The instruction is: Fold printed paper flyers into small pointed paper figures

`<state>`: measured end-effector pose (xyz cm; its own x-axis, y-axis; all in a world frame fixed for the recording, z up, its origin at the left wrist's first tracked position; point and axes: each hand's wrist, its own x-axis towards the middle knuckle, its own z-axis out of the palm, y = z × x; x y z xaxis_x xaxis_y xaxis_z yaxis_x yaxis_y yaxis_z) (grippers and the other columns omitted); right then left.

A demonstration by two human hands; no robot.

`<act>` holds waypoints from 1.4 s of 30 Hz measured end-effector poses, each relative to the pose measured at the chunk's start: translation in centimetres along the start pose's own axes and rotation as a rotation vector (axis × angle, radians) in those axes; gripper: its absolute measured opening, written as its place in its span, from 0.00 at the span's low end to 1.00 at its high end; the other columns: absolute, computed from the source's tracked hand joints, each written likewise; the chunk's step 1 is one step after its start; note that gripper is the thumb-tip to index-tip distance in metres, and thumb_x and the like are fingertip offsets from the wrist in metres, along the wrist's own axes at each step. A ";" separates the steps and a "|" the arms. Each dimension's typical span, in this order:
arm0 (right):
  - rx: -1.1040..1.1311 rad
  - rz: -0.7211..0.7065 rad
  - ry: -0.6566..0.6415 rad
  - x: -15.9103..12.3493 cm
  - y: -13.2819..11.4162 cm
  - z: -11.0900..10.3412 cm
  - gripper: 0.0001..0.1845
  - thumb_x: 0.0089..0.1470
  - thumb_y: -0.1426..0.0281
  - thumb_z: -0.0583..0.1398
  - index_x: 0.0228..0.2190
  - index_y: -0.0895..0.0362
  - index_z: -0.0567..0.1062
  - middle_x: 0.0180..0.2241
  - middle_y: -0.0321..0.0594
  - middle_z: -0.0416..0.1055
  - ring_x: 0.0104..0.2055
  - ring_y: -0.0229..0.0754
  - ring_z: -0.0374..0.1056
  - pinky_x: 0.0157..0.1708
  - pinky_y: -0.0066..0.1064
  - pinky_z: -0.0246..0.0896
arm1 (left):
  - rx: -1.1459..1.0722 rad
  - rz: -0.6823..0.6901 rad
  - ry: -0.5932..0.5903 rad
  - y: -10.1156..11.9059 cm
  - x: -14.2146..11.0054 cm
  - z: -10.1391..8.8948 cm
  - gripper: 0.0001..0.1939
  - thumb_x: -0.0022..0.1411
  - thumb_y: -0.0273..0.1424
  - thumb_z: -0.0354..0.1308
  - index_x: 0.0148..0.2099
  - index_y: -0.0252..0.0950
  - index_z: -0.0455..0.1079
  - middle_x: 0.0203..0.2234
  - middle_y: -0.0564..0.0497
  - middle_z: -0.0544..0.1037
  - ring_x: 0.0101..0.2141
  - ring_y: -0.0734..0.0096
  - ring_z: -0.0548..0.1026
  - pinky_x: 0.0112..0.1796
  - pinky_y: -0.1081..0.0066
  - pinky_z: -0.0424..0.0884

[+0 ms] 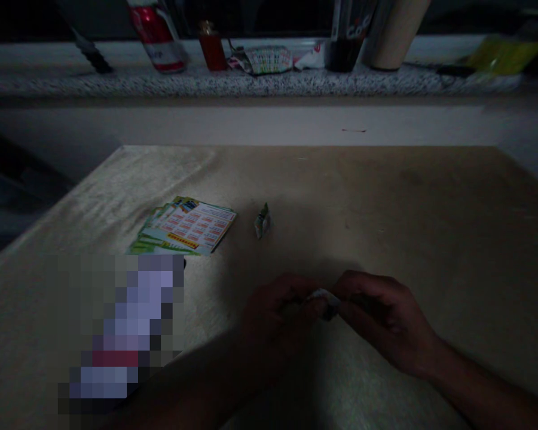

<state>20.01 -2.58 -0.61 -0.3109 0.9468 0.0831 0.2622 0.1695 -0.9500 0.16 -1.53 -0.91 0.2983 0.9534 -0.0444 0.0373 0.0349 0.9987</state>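
Note:
Both of my hands meet low over the table, right of the middle of the view. Between their fingertips is a small folded piece of paper [326, 294], pale on top and partly covered by the fingers. My left hand [273, 313] pinches its left side, deep in shadow. From the other side, my right hand [390, 316] grips the paper with thumb and fingers pressed together. Farther back on the table a small folded green-and-white paper [262, 222] stands by itself. To its left lies a fanned stack of printed cards [192, 224] with small calendar-like grids.
A pixelated, screen-like object [130, 322] lies at the left on the cloth-covered table [385, 197]. Behind the table, a speckled sill [206, 83] holds a red can [156, 39], a small red bottle [213, 48], crumpled printed paper [269, 60] and a dark glass [345, 48].

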 end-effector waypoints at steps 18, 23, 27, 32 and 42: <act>-0.111 -0.189 0.091 0.3 0.0 0.4 0.09 0.51 0.79 0.59 0.22 0.57 0.71 0.18 0.35 0.68 0.18 0.34 0.62 0.17 0.26 0.53 | 0.294 0.146 -0.134 0.5 -0.5 -0.1 0.06 0.66 0.29 0.59 0.39 0.39 0.79 0.30 0.54 0.84 0.30 0.72 0.81 0.35 0.76 0.73; -0.107 -0.221 0.075 0.3 -0.2 0.4 0.09 0.51 0.79 0.59 0.23 0.57 0.71 0.18 0.36 0.69 0.18 0.35 0.65 0.18 0.26 0.56 | 0.169 0.055 -0.126 0.7 -0.4 0.1 0.05 0.64 0.28 0.62 0.35 0.37 0.78 0.27 0.54 0.84 0.28 0.75 0.80 0.30 0.79 0.71; -0.092 -0.163 0.061 0.2 -0.3 0.5 0.11 0.52 0.78 0.58 0.20 0.57 0.70 0.17 0.35 0.68 0.17 0.34 0.63 0.16 0.25 0.54 | 0.217 0.091 -0.165 0.8 -0.4 -0.1 0.07 0.66 0.29 0.60 0.35 0.37 0.78 0.27 0.53 0.83 0.28 0.74 0.79 0.30 0.79 0.70; -0.025 -0.090 0.042 0.0 0.0 0.6 0.11 0.54 0.78 0.58 0.21 0.56 0.68 0.18 0.37 0.71 0.19 0.37 0.67 0.17 0.26 0.56 | 0.210 0.110 -0.207 0.8 -0.3 -0.1 0.09 0.66 0.30 0.58 0.36 0.37 0.78 0.27 0.52 0.83 0.28 0.73 0.80 0.30 0.78 0.70; -0.022 -0.069 0.045 0.0 0.1 0.6 0.13 0.58 0.74 0.58 0.22 0.57 0.70 0.18 0.34 0.65 0.19 0.34 0.59 0.17 0.26 0.51 | 0.181 0.062 -0.125 0.7 -0.2 0.1 0.05 0.64 0.30 0.61 0.36 0.38 0.77 0.28 0.53 0.84 0.29 0.72 0.81 0.31 0.78 0.72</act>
<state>19.47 -2.74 -0.90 -0.2876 0.9440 0.1619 0.2620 0.2401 -0.9347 0.22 -1.72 -0.17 0.4210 0.9071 0.0031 0.1821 -0.0879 0.9793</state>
